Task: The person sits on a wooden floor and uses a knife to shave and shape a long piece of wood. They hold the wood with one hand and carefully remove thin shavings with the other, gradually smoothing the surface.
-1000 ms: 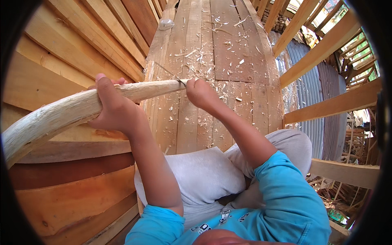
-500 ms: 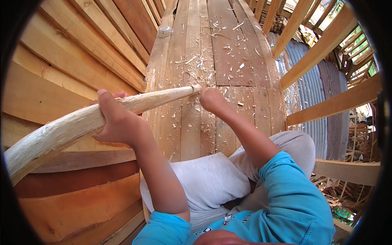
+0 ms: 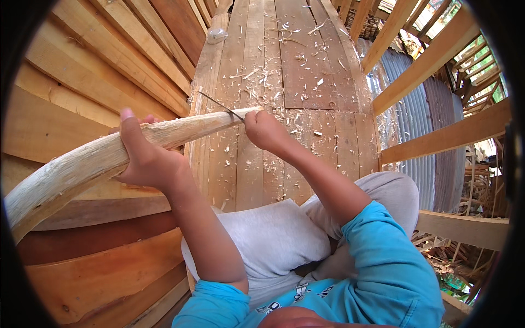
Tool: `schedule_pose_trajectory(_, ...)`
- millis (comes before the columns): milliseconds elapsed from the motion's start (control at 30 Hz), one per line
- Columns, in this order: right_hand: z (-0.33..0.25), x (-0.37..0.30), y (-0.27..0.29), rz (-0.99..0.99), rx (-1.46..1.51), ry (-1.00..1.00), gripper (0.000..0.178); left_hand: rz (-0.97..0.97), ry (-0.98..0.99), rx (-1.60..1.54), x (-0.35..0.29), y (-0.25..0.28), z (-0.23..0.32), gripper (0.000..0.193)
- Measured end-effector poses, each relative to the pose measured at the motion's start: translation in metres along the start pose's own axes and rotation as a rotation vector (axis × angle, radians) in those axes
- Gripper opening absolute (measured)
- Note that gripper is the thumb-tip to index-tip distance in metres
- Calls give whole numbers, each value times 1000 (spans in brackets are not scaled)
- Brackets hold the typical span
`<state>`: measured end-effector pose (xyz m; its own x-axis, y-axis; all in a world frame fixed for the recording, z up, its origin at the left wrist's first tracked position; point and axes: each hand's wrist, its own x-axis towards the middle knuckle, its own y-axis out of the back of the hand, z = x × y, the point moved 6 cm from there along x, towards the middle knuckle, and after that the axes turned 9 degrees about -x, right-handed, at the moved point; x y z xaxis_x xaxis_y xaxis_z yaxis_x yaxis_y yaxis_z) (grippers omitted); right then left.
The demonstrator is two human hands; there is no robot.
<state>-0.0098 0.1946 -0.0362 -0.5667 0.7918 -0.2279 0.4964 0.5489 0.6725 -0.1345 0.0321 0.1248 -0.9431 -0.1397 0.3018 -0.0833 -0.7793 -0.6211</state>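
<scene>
A long, curved, pale peeled wooden pole (image 3: 76,169) runs from the left edge toward the middle, narrowing at its far end. My left hand (image 3: 147,158) is wrapped round its middle, thumb on top. Close to the thin tip, my right hand (image 3: 265,131) is closed on a knife, whose dark thin blade (image 3: 216,103) lies slantwise across the pole and points up and left. The handle is hidden in my fist. Whether the blade bites into the wood I cannot tell.
Curled wood shavings (image 3: 295,41) litter the plank floor (image 3: 251,180). A small clear plastic object (image 3: 216,36) lies at the far left. Slatted wooden boards (image 3: 60,123) rise on the left; wooden rails (image 3: 448,131) and corrugated metal sheets (image 3: 410,98) are on the right. My grey-clad legs (image 3: 273,229) are folded below.
My right hand has drawn back left along the pole's tip, and the knife blade now shows plainly across the wood. The left hand and pole have shifted slightly left.
</scene>
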Motion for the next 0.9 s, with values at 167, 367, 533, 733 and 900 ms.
schedule_pose_trajectory(167,10,13,-13,-62,32,-38,60,-496,151,-294,23,5,-5,32)
schedule_pose_trajectory(367,10,13,-21,-101,20,26,63,-765,164,-413,25,-4,12,27)
schedule_pose_trajectory(533,-6,-2,-9,-136,18,93,63,-796,302,-359,22,-1,12,17)
schedule_pose_trajectory(733,7,5,-10,-160,163,125,55,-813,302,-327,6,-22,14,15)
schedule_pose_trajectory(900,-19,-8,3,-94,30,97,63,-745,281,-346,-6,-35,14,14)
